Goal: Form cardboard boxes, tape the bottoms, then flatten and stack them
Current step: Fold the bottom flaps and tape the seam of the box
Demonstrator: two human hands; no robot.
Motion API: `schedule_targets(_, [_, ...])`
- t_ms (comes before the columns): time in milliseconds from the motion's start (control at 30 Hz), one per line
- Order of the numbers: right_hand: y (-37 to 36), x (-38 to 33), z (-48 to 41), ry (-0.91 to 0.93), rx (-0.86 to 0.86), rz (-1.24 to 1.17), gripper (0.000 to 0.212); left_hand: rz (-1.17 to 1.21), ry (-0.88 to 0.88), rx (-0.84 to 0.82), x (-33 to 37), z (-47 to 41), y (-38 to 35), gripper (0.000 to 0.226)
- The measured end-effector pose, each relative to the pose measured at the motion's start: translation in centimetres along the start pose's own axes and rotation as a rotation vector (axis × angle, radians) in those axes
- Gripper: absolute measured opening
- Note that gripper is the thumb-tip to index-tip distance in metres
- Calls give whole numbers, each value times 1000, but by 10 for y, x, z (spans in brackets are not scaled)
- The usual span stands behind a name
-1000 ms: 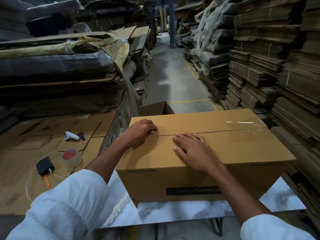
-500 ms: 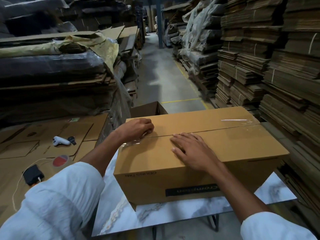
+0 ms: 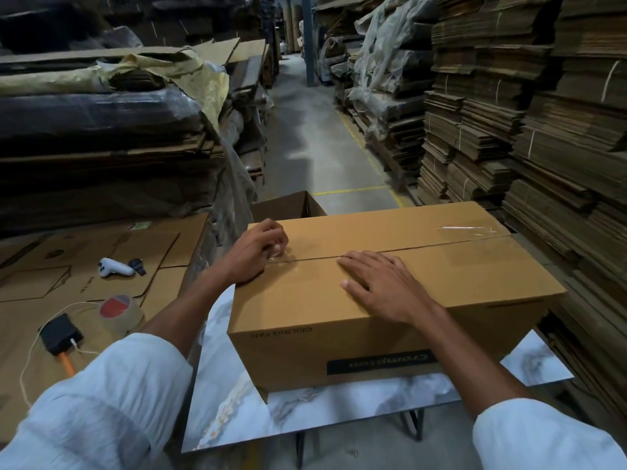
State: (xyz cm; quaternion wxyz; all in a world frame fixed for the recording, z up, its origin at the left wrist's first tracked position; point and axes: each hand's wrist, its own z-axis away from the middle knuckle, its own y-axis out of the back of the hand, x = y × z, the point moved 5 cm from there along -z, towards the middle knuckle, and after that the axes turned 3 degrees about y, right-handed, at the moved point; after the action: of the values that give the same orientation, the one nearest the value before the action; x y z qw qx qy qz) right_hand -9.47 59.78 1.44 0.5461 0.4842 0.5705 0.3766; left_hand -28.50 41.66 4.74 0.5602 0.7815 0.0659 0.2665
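A formed brown cardboard box (image 3: 458, 283) stands bottom-up on a marble-patterned table (image 3: 373, 408), its printing upside down on the near side. My right hand (image 3: 380, 286) lies flat on the top, fingers straight, just beside the centre seam. At the seam's left end my left hand (image 3: 258, 252) has its fingers curled and pinches a strip of clear tape (image 3: 283, 260). More clear tape (image 3: 475, 232) crosses the seam's far right end. A roll of brown tape (image 3: 118, 310) lies on flat cardboard to the left.
Flattened cardboard sheets (image 3: 84, 259) at the left carry a white controller (image 3: 113, 268) and a black device with a cord (image 3: 61, 334). An open box (image 3: 288, 206) stands behind the taped one. Tall cardboard stacks (image 3: 543, 130) line both sides of a concrete aisle (image 3: 315, 147).
My left hand has curled tighter at the seam's left end and clear tape now shows under its fingers. My right hand stays flat on the box.
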Motion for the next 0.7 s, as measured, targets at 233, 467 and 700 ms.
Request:
schedule_targets(233, [7,-39,-25,-15,115,39,52,-32,18,65,0,5,3,14])
schedule_targets(467, [-8,-79,-73,-120,316,-130,22,-12,134,181,11,13,-1,14])
schedule_targets(700, [-6,-70,-90,-285,229,-405,14,191,586,497,32,41,-11,38])
